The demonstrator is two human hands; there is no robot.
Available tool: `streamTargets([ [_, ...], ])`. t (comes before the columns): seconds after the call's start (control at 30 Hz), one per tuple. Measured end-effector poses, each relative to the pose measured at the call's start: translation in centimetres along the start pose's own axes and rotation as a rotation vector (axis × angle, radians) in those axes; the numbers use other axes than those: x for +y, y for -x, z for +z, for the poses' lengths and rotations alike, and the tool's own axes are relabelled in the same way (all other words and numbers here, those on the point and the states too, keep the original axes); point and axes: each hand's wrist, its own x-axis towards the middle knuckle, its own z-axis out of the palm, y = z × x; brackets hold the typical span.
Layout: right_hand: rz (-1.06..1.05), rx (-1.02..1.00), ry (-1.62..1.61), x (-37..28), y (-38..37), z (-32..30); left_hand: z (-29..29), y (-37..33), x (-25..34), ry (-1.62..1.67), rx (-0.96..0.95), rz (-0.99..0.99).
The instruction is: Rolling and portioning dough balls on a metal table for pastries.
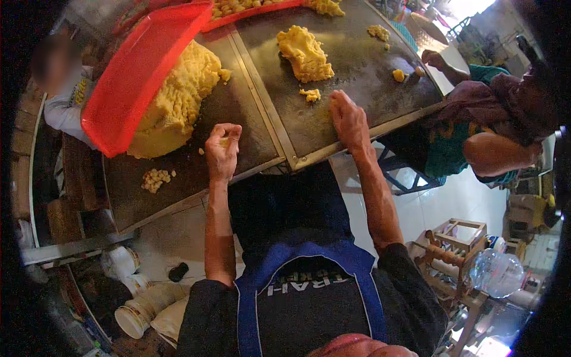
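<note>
My left hand [222,152] is raised over the near edge of the metal-topped table [250,113], its fingers curled round a small piece of yellow dough [224,142]. Just left of it rises a big mound of yellow dough [178,98], with some small pale lumps [156,179] near the table's front edge. My right hand [350,121] is closed low over the right half of the tabletop; what its fingers hold, if anything, is hidden. Beyond that hand lie a small dough scrap [310,95] and a larger dough slab [304,53].
A red tray [148,71] leans on the mound. Behind it, another red tray [253,8] holds several dough pieces. One person [68,113] is at the far left; another person's hand [436,59] reaches the right edge, near a dough ball [398,75]. Buckets [134,318] stand below left.
</note>
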Motion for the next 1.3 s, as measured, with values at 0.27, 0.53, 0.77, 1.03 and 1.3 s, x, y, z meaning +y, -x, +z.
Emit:
streamTargets([
  [0.27,-0.193,0.126,-0.043,0.9,0.3,-0.8,0.7,-0.9,-2.7,0.206,-0.303,0.389],
  [0.53,-0.115,0.147,-0.060,1.0,0.4,-0.6,1.8,-0.6,1.9,-0.348,-0.295,0.283],
  [0.77,-0.118,0.149,-0.101,1.3,0.6,-0.6,0.7,-1.7,3.3,-0.035,-0.468,-0.173],
  [1.03,-0.095,0.172,-0.154,1.1,0.8,-0.7,5.0,-4.7,2.6,-0.592,-0.150,0.253],
  [1.3,-0.070,0.167,-0.138,1.4,0.5,-0.8,4.8,0.1,0.2,-0.277,-0.005,0.269],
])
